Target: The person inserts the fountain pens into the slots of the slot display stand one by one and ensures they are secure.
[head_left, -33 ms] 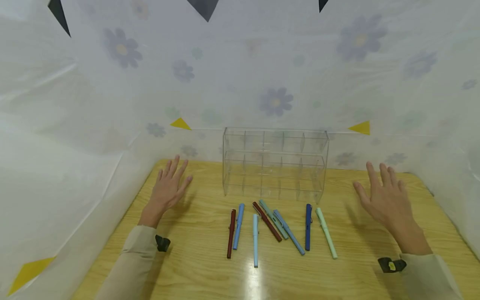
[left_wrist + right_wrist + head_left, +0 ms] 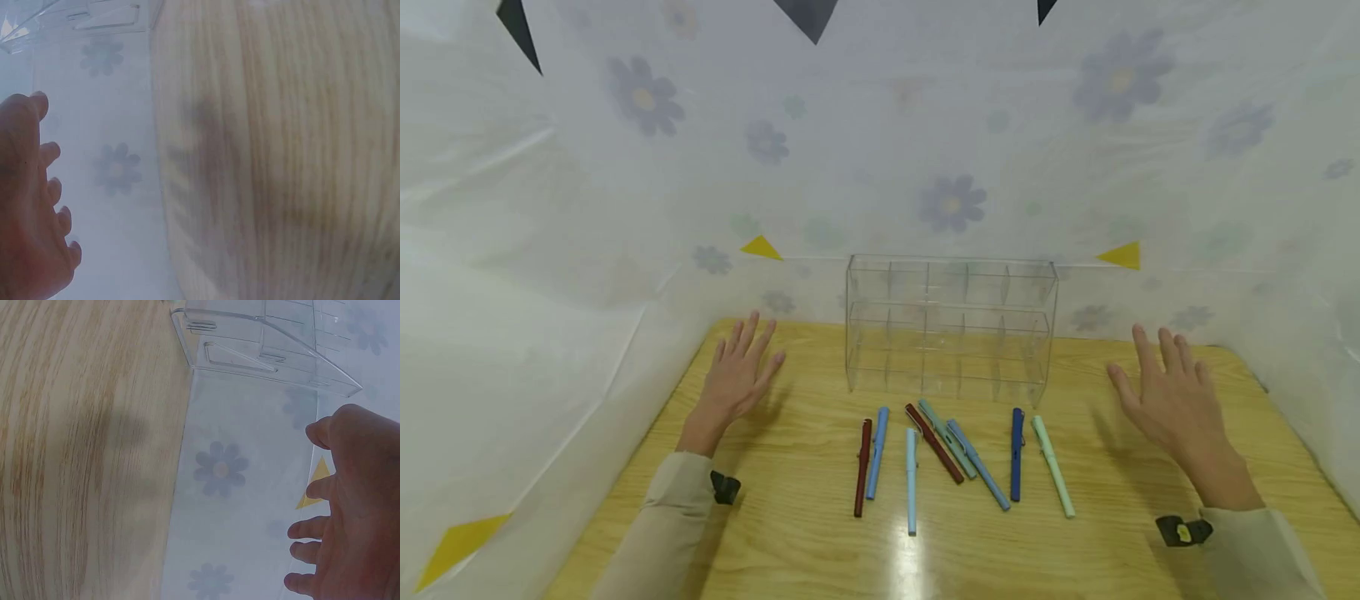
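My left hand is held over the left side of the table, fingers spread and nothing in it. Over the right side, my right hand has its fingers stretched out and also holds nothing. Between them stands a clear acrylic pen organizer with rows of compartments. In front of it lie several pens: a dark red pen, a blue pen, a light blue pen, another dark red pen, a teal pen, a grey-blue pen, a navy pen and a mint green pen. Neither hand touches them.
The wooden table backs onto a white flowered sheet, which also rises at both sides. Yellow triangles, such as a yellow marker, are stuck on the sheet. In the right wrist view, the organizer's end wall shows beyond the thumb.
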A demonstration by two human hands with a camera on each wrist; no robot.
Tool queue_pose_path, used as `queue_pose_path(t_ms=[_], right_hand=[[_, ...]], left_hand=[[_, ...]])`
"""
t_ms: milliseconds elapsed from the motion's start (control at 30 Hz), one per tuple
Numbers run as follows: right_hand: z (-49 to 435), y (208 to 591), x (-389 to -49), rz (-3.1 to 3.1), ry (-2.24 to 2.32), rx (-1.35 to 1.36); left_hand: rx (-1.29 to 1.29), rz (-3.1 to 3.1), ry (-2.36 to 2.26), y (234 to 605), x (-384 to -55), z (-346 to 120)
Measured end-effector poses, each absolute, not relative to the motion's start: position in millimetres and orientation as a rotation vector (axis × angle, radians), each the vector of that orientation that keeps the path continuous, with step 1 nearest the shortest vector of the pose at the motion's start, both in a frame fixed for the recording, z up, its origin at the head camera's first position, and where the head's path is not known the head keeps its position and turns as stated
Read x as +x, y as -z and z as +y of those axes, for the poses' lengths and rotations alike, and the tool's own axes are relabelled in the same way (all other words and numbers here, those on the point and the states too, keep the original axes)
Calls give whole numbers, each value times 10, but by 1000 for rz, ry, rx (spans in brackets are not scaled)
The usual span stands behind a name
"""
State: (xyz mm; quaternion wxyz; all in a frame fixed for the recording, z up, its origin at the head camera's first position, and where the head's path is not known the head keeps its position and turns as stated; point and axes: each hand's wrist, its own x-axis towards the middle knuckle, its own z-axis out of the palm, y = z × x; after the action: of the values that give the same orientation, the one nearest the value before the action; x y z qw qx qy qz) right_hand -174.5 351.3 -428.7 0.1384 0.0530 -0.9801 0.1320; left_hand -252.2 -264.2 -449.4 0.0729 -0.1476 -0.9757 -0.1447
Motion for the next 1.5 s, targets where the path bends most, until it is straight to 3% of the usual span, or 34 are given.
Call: queue_pose_path(t_ms=[1067, 1500], right_hand=[[3431, 4426, -1721, -2852, -360, 183], [3322, 4356, -1648, -2767, -409, 187]], left_hand=[[-365, -2985, 500, 4632, -2437, -2608], [-472, -2796, 920, 4659, -2484, -2335]])
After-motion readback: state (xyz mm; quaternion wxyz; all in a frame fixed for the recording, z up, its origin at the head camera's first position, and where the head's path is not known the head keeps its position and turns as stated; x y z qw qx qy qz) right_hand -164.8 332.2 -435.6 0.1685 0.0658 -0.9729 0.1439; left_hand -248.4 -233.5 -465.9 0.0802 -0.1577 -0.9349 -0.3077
